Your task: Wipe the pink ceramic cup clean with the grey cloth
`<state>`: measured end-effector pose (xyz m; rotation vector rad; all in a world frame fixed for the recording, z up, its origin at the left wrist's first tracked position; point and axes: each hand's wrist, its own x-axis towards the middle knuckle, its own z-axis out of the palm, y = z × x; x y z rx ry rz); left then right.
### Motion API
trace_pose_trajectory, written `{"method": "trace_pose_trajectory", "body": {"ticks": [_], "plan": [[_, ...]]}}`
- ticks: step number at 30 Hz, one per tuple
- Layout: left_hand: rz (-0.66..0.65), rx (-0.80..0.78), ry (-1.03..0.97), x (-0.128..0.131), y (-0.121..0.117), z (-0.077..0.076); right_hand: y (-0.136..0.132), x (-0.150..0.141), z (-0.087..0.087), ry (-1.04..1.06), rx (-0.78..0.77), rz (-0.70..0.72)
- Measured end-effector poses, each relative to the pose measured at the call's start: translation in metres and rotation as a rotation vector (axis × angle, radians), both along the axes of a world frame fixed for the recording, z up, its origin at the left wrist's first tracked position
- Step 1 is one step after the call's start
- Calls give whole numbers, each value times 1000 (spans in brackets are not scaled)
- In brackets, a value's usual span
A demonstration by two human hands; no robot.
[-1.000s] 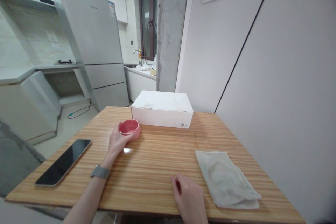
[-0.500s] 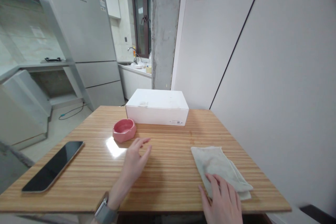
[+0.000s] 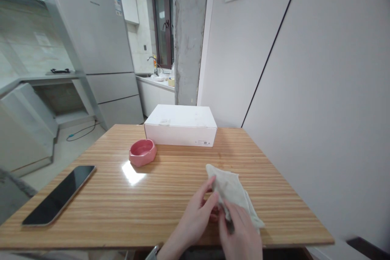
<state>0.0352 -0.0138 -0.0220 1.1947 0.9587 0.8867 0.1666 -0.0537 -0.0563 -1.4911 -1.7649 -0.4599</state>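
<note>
A folded pale grey-green cloth (image 3: 233, 187) lies at the right front of the wooden table, its near left edge lifted and bunched. My right hand (image 3: 240, 231) pinches that edge between thumb and fingers. From the left, my left hand (image 3: 198, 211) meets the same edge, its index finger and thumb closing on the cloth and its lower fingers partly hidden beneath. A watch (image 3: 154, 252) shows on my left wrist at the bottom of the picture.
On the table (image 3: 106, 199), a pink bowl (image 3: 142, 153) stands left of centre, in front of a white box (image 3: 179, 126). A dark-screened phone (image 3: 59, 197) lies at the left edge. A white wall (image 3: 329, 89) rises along the right side.
My left hand has moved right, from near the bowl to the cloth. My right hand has taken hold of the cloth's edge, and the cloth has shifted left.
</note>
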Motion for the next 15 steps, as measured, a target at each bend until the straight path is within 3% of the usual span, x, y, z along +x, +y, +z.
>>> {"method": "trace_pose_trajectory", "body": {"ticks": [4,7,12,15], "plan": [[144,147,237,-18,3,5,-3,-34,-10,64,97,270],[157,178,323,-48,6,9,-8,-46,-10,225,136,283],[205,226,394,-120,7,17,-11,-26,-5,309,103,256],[314,197,515,-167,5,15,-8,-5,-5,282,26,242]]}}
